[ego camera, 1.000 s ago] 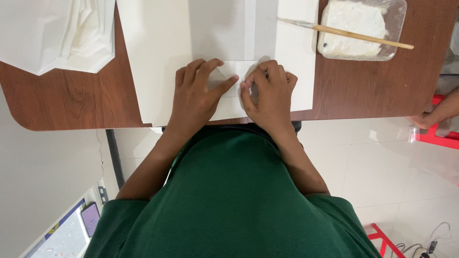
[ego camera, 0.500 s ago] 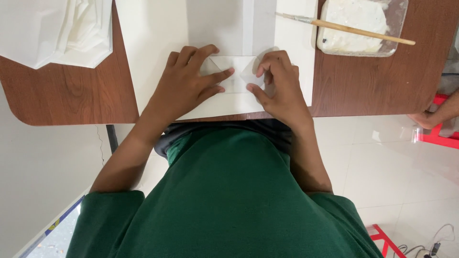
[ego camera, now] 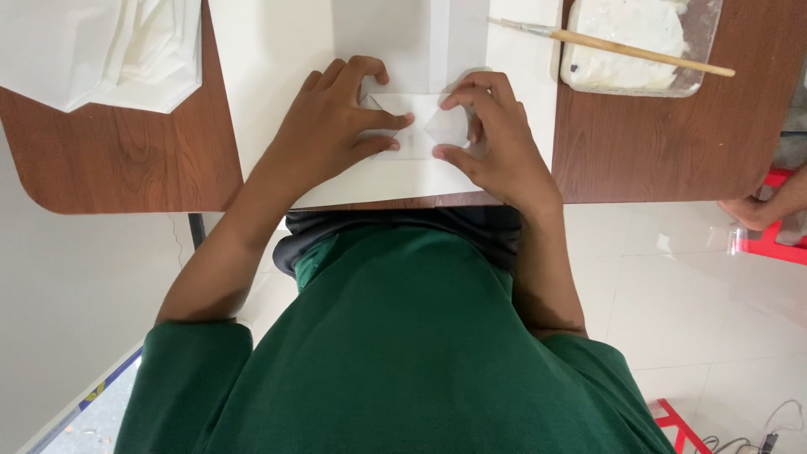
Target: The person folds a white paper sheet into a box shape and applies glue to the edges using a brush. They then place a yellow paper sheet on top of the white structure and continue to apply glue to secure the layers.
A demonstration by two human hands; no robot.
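Left hand (ego camera: 324,130) slid a bit toward 12 o'clock; its fingers are now spread wider & thumb sits higher. Right hand (ego camera: 492,139) opened up too: fingertips now pinch the 3 o'clock corner of the small folded paper (ego camera: 416,126). More of that paper shows btwn the hands than 1 s ago, w/ a fold line plain to see.

Matt white paper (ego camera: 420,134) on a glossy wood-grain table (ego camera: 118,151).

A brown wood-grain worktop (ego camera: 118,155) with rounded corners stands on a pale glossy tiled floor (ego camera: 672,311); red metal frames (ego camera: 769,244) sit at right.
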